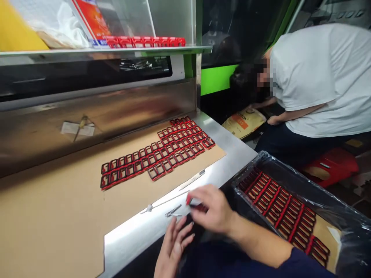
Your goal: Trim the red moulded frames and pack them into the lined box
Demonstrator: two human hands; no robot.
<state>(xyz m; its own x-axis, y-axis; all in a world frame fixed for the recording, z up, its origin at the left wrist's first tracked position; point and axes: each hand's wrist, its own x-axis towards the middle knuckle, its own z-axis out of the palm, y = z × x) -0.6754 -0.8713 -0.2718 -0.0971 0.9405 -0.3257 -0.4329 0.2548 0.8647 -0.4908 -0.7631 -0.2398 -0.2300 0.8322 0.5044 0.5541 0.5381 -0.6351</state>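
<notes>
Between the fingers of my right hand (213,208) is a small red-and-black frame (189,200), partly covered by the fingers and a little blurred. My left hand (175,243) is just below it, palm turned up, fingers apart and nothing in them. Near my fingertips a nail clipper (173,211) lies on the bare metal of the bench (127,239). Beyond it rest a thin rod (168,200) and a pale marker-like tool (193,180). Rows of similar red-and-black frames (156,156) cover part of a brown cardboard sheet (52,208).
At right, a plastic-lined box (262,156) holds more frames in rows on cardboard. A shelf (72,52) above the bench carries a red strip of parts (145,41). Another person (315,77) bends over a printed sack (245,122); a red stool (333,166) stands nearby.
</notes>
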